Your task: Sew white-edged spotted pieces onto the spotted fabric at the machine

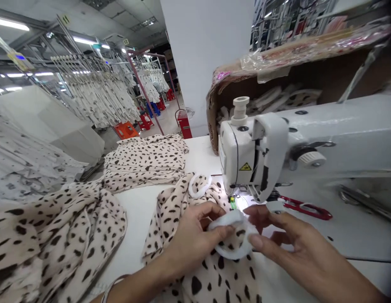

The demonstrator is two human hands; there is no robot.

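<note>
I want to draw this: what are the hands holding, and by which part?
A white ring: the left hand pinches its left side, the right hand its right side.

You are wearing a slim bracelet (112, 287) on your left forearm, well behind the grip of your left hand (200, 235). Its loop is curving narrowly, one stretch showing pale and silvery, another looking brownish; whether one band or two are sitting there is staying unclear. Your right hand (301, 242), across the grip, is showing bare fingers and a bare forearm.
</note>
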